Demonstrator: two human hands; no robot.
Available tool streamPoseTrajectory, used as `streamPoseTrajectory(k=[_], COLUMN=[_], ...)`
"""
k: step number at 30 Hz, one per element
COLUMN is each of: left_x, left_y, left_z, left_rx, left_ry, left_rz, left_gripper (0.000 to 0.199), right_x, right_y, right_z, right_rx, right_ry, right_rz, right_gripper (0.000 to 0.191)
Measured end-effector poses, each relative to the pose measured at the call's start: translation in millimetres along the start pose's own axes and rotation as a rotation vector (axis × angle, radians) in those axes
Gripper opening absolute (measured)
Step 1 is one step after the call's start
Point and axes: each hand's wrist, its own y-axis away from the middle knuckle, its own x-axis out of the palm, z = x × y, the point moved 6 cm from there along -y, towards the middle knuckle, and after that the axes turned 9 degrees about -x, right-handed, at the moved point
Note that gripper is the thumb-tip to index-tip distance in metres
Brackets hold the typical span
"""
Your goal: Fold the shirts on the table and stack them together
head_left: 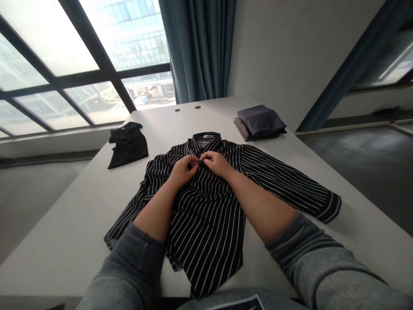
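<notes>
A black shirt with white stripes (209, 224) lies front up on the white table (74, 219), its collar at the far end and its sleeves spread to both sides. Just below the collar, my left hand (184, 171) pinches the front edge of the shirt. My right hand (217, 163) grips the same spot from the other side, its fingertips close to those of my left. Cloth is lifted slightly between them. Whether a button is between the fingers is too small to tell.
Folded dark grey clothes (261, 120) are stacked at the table's back right. A crumpled black garment (129, 144) lies at the back left. Two round holes are set in the far part of the tabletop, with a blue curtain (200, 47) and windows behind.
</notes>
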Motion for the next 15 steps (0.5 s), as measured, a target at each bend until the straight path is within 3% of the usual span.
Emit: streamPoseTrajectory(k=[3, 7, 15], left_x=[12.7, 23.9, 14.8], left_y=[1, 4, 7], left_z=[6, 11, 8], left_rx=[-0.007, -0.005, -0.100], left_ry=[-0.083, -0.251, -0.439], left_rz=[0.223, 0.426, 0.505], left_gripper=[0.026, 0.018, 0.016], right_x=[-15, -16, 13], right_y=[-1, -1, -3], right_z=[-12, -30, -22], right_rx=[-0.050, -0.020, -0.161], right_ry=[0.185, 0.358, 0.461], right_rz=[-0.120, -0.035, 0.263], right_gripper=[0.035, 0.044, 0.046])
